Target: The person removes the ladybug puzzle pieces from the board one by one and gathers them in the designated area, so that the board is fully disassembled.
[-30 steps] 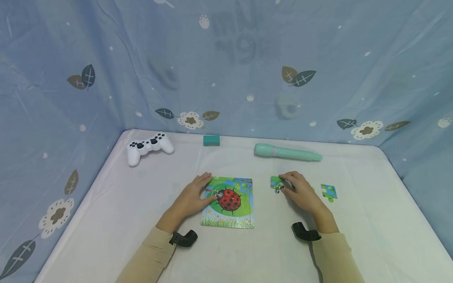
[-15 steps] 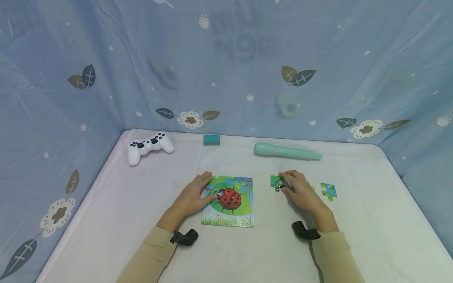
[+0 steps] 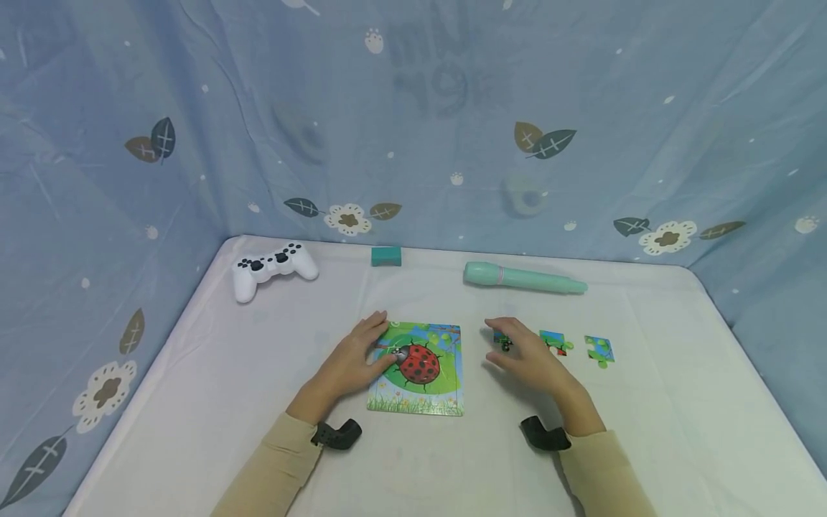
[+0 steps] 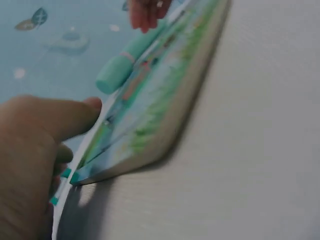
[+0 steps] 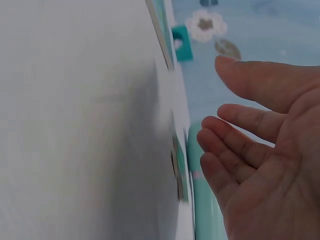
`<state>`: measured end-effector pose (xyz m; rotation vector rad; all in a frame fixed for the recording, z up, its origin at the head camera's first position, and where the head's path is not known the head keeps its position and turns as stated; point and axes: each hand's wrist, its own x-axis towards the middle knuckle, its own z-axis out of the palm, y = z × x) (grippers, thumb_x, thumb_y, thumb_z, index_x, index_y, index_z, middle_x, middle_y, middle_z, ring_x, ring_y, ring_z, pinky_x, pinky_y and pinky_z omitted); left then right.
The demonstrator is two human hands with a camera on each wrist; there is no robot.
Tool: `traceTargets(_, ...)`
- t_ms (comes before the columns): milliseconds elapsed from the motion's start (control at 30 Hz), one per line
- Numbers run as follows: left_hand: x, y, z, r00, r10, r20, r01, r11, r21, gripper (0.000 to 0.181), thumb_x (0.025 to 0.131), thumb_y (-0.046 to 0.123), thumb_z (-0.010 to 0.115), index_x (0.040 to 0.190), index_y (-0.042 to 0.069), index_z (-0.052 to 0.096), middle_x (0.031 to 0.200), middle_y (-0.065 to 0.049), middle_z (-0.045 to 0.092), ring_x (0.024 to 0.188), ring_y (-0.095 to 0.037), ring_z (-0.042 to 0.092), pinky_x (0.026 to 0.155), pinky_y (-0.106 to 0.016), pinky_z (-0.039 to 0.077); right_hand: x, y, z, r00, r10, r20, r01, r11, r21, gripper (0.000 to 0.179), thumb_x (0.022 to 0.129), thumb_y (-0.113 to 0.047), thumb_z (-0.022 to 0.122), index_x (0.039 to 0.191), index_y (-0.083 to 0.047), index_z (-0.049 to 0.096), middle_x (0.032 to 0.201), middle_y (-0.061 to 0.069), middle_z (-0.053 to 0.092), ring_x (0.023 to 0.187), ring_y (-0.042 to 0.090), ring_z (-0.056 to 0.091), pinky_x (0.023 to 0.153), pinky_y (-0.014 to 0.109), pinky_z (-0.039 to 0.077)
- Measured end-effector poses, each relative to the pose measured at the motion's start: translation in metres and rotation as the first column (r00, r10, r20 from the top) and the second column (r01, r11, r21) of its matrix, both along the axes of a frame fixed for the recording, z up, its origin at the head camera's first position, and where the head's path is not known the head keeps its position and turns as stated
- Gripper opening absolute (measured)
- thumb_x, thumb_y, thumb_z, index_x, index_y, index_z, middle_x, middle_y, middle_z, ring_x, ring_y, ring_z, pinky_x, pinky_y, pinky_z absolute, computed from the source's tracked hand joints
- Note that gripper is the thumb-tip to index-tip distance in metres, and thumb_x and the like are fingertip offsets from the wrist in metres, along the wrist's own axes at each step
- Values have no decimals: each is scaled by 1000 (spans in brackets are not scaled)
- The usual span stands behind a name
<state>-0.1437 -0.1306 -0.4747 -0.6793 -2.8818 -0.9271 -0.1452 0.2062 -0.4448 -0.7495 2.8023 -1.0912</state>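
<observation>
My left hand (image 3: 352, 359) rests at the left side of a square ladybug jigsaw puzzle (image 3: 428, 404), thumb lying over its surface. In the left wrist view that thumb (image 4: 75, 115) is extended above the puzzle. My right hand (image 3: 531, 360) hovers right of the puzzle, holding nothing, with thumb and fingers apart. Partly hidden under it is one jigsaw piece (image 3: 502, 344). Just to its right lie a second jigsaw piece (image 3: 551, 339) and a third jigsaw piece (image 3: 599, 349). The right wrist view shows the right hand's bare palm (image 5: 280, 190).
Along the back of the white table (image 3: 413, 474) are a white game controller (image 3: 274, 269), a small teal block (image 3: 385, 256) and a mint-green microphone-shaped stick (image 3: 530, 279). A blue patterned cloth (image 3: 413, 129) hangs behind the table.
My right hand has let go of the left jigsaw piece and shifted slightly left and toward me, its fingers spreading. The middle piece now shows fully. My left hand stays put.
</observation>
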Motion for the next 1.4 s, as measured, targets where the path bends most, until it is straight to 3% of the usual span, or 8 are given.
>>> traceTargets(233,8,10,6,994,-108,-15,107,993,-54,67,89,42,62,140,3,46,152,-7,36,143,-25,27,119,-41,21,7,-22,-2,997,62,38,-61,998,-27,52,87,-22,69,133,-5,51,132,10,54,118,31,55,97,49,47)
traceTargets(433,17,22,7,973,-230,-5,229,969,-92,60,90,38,62,139,5,48,150,-8,39,141,-27,32,117,-44,26,10,-35,-7,990,140,12,-139,988,-66,49,87,-20,69,129,-2,54,128,10,57,117,29,55,98,47,46)
traceTargets(600,24,32,9,957,-291,21,291,953,-84,59,91,36,61,140,5,46,151,-8,37,140,-27,33,116,-44,29,12,-41,-12,988,156,-3,-156,987,-47,49,86,-20,70,129,-2,54,128,9,56,121,29,52,102,49,42)
traceTargets(933,26,35,5,955,-295,-7,293,952,-90,60,91,36,62,139,3,47,149,-7,41,139,-23,36,117,-40,27,15,-50,-16,986,160,-43,-157,985,69,44,84,-18,72,123,-3,58,128,11,52,122,30,46,102,50,42)
traceTargets(1400,23,34,3,953,-303,-25,300,950,-85,62,90,37,63,139,4,47,147,-7,43,137,-26,39,114,-42,32,18,-60,-15,997,46,55,-46,999,-1,43,78,-9,75,114,-7,52,118,6,52,116,24,45,100,46,42)
